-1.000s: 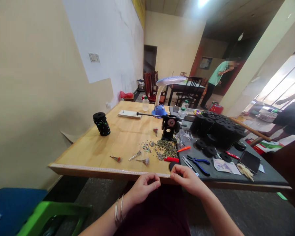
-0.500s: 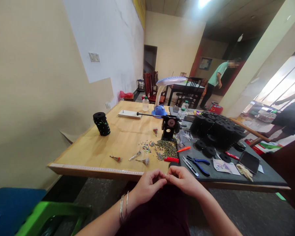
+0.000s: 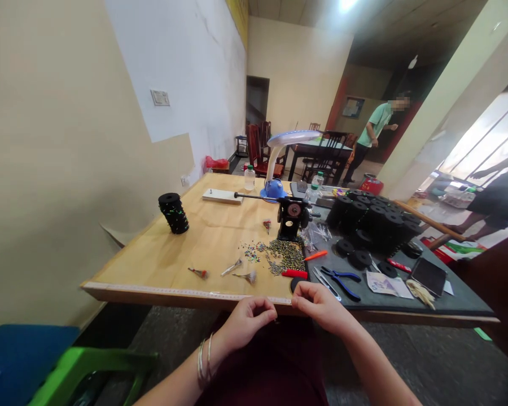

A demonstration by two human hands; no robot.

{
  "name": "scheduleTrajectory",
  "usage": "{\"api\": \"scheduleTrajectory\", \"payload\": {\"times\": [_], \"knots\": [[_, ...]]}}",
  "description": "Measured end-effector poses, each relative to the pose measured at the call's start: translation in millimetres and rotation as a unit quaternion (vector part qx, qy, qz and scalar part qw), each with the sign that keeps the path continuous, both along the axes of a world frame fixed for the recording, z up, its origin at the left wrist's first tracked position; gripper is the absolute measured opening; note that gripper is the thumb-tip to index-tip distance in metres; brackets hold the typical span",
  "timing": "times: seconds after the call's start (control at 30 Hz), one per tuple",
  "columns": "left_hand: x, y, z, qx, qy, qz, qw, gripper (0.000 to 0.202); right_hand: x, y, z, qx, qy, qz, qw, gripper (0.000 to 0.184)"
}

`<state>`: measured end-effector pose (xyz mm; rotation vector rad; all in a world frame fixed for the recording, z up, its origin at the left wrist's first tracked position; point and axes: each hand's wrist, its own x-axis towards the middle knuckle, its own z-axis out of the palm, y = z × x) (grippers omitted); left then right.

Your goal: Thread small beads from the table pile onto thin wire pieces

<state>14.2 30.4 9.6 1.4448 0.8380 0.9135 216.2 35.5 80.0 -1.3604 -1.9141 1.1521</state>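
My left hand [image 3: 250, 321] is closed in a pinch just off the table's front edge. A tiny object, too small to name, pokes out at its fingertips. My right hand [image 3: 317, 307] is also pinched closed, a short way to the right at the same edge; whatever it holds is too fine to make out. Right behind it lies a black foam disc [image 3: 295, 283], partly covered by the hand. Beyond are a red-handled tool [image 3: 294, 274] and a pile of small striped pieces [image 3: 288, 255]. Silver snips [image 3: 325, 282] and blue-handled pliers [image 3: 342, 279] lie to the right.
A measuring tape strip [image 3: 161, 292] runs along the front edge. Small bundles [image 3: 198, 273] lie left of the pile. Behind stand a black clamp device [image 3: 289, 219], a desk lamp [image 3: 274, 189] and a black foam roll stack [image 3: 173, 214]. More black rolls [image 3: 368, 223] crowd the right.
My hands, which met at the fingertips, have moved apart; the left has shifted left and slightly down, the right slightly right. In the background, the person in green has straightened a little.
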Motion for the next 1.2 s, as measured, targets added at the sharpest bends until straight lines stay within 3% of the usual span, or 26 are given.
{"api": "scheduleTrajectory", "payload": {"times": [0.3,0.53,0.63,0.77,0.9,1.1,1.2], "knots": [[1,-2,17.1,-0.046,-0.088,-0.063,0.993,0.011,-8,-5,2.4,-0.074,0.031,0.024,0.997,0.029],[15,-4,26.9,0.026,-0.009,-0.007,1.0,0.02,-9,-4,-0.5,-0.067,-0.017,0.041,0.997,0.024],[14,-3,25.7,0.042,0.01,-0.019,0.999,0.023,-8,-3,-0.4,-0.042,-0.035,0.05,0.997,0.022],[11,-1,19.5,-0.002,-0.014,-0.033,0.999,0.028,-7,-3,-2.0,-0.01,-0.043,0.041,0.998,0.019],[6,0,13.9,-0.03,-0.023,-0.037,0.999,0.029,-5,-3,-1.7,-0.012,-0.027,0.025,0.999,0.02],[4,-4,11.5,0.008,-0.027,-0.054,0.998,0.024,1,-3,-0.9,-0.033,0.015,0.023,0.999,0.023],[4,-5,11.6,-0.011,-0.04,-0.067,0.997,0.024,3,-3,-0.9,-0.018,-0.003,0.016,1.0,0.023]]}}
